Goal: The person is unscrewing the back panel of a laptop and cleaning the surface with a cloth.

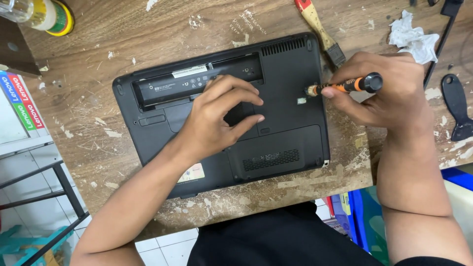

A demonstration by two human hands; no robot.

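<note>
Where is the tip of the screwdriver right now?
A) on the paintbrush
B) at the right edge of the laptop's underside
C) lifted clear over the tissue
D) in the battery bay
B: the right hand holds the screwdriver with its tip at the laptop underside's right edge.

Left hand (pixel 217 116) covers middle of laptop (pixel 290 113) underside, panel beneath fingers (pixel 246 93) unseen. Screwdriver (pixel 345 85) tip too small to make out, grip partly buried in right hand (pixel 389 93). Brush (pixel 322 32) handle and bottle (pixel 42 15) cut by top edge.
</note>
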